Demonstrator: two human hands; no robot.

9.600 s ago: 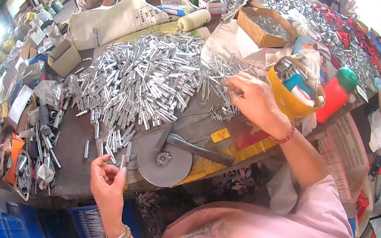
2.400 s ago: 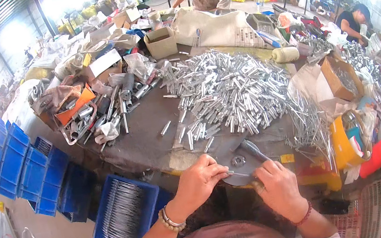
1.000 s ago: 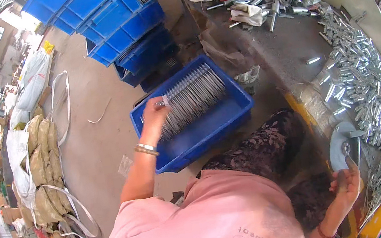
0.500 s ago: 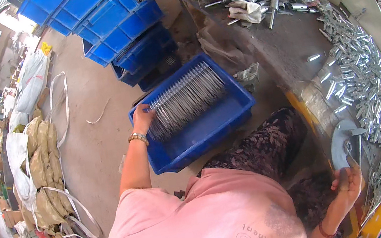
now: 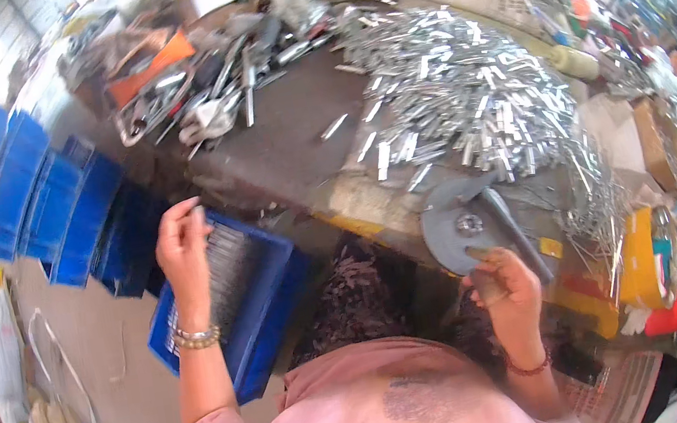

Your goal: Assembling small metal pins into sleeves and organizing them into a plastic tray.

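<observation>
My left hand (image 5: 181, 243), a beaded bracelet at its wrist, is raised over the blue crate (image 5: 273, 310). Its fingers are loosely bent and somewhat blurred; nothing shows in them. Thin metal rods (image 5: 228, 269) lie in rows inside that crate, partly hidden by my hand and arm. On the right, my right hand (image 5: 509, 291) is by the near rim of a grey round metal disc (image 5: 447, 234). Its fingers are curled in toward the thumb, with dark coverings near the tips. Whatever they may hold is too small to make out. A grey bar (image 5: 514, 228) slants beside the disc.
A large heap of short shiny metal pieces (image 5: 460, 86) covers the workbench (image 5: 283, 140). Metal tubes and tools (image 5: 222, 88) lie at its far left. Stacked blue crates (image 5: 27, 199) stand on the floor at left. A yellow container (image 5: 639, 261) sits at right.
My view has swung right toward the workbench. My left hand has lifted away from the rods in the crate. My right hand stays by the disc, its fingers still curled.
</observation>
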